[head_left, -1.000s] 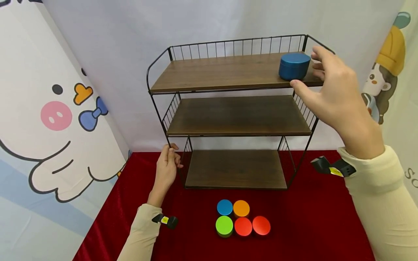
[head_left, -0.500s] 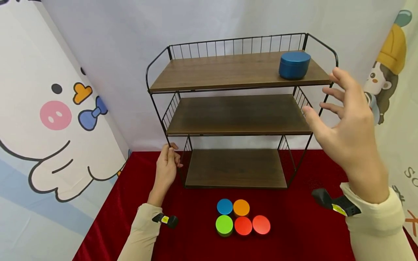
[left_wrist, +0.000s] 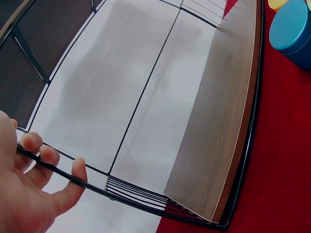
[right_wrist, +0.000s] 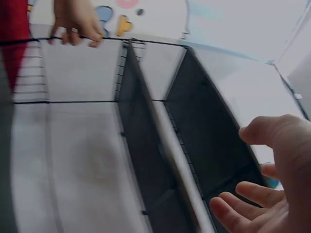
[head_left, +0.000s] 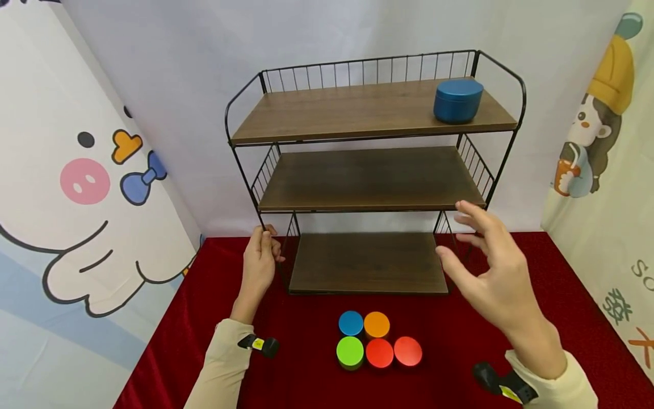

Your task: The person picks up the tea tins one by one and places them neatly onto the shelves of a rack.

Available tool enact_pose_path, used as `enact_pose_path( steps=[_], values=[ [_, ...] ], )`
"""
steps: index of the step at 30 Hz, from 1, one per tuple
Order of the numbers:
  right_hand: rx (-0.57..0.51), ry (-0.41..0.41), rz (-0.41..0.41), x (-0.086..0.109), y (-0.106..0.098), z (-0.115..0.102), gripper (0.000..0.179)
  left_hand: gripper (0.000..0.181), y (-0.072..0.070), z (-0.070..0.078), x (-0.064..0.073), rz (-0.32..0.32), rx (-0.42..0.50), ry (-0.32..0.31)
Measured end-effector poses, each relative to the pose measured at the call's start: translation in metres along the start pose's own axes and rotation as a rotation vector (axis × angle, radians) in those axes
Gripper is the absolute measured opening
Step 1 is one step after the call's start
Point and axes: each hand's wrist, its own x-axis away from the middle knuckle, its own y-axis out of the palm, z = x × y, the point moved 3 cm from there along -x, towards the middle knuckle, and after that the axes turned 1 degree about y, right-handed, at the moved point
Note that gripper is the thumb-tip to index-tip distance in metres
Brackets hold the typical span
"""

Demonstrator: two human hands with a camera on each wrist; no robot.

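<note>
My left hand (head_left: pixel 259 261) grips the left front post of a three-tier shelf rack (head_left: pixel 368 177) with dark wooden boards and black wire sides. In the left wrist view its fingers curl around the thin black rod. Toward the right end of the top board stands a blue lidded tin (head_left: pixel 457 102). My right hand (head_left: pixel 498 278) is in the air at the rack's lower right, fingers spread and bent, holding nothing. On the cloth in front lie several round tins: a blue one (head_left: pixel 351 323), an orange one (head_left: pixel 377 325), a green one (head_left: pixel 349 351) and two red ones (head_left: pixel 380 353).
Red cloth (head_left: pixel 301 363) covers the table under the rack. A pale curtain (head_left: pixel 357 34) hangs close behind it, with printed cartoon panels (head_left: pixel 87 227) on either side. Wire railings (head_left: pixel 368 74) edge the back and ends of the top board.
My right hand has moved away from the blue tin on the top board, first right, then down and back left toward the table. The left hand keeps its grip on the post.
</note>
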Motion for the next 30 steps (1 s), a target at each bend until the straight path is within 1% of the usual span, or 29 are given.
enact_pose_path(
  steps=[2, 7, 11, 14, 18, 21, 26, 30],
  values=[
    [-0.025, 0.018, -0.046, 0.016, 0.010, 0.005, 0.079, 0.035, 0.000, 0.000, 0.000, 0.009, 0.011, -0.003],
    [-0.055, 0.144, -0.164, 0.059, 0.032, 0.013, 0.083, 0.032, 0.002, -0.003, 0.002, 0.040, 0.033, -0.015],
    [-0.059, 0.221, -0.205, 0.088, 0.042, 0.021, 0.081, 0.030, 0.003, -0.004, 0.003, 0.055, 0.040, -0.026],
    [-0.029, 0.283, -0.239, 0.106, 0.045, 0.030, 0.079, 0.032, 0.004, 0.002, 0.005, 0.048, 0.047, -0.051],
    [0.030, 0.359, -0.292, 0.128, 0.046, 0.043, 0.077, 0.035, 0.005, 0.019, 0.011, 0.028, 0.038, -0.088],
    [0.064, 0.404, -0.336, 0.143, 0.046, 0.052, 0.077, 0.036, 0.004, 0.028, 0.015, 0.034, 0.018, -0.096],
    [0.085, 0.446, -0.405, 0.164, 0.046, 0.063, 0.079, 0.040, 0.004, 0.027, 0.017, 0.040, 0.007, -0.107],
    [0.076, 0.470, -0.453, 0.177, 0.046, 0.070, 0.081, 0.044, 0.005, 0.024, 0.017, 0.024, 0.039, -0.147]
  ],
)
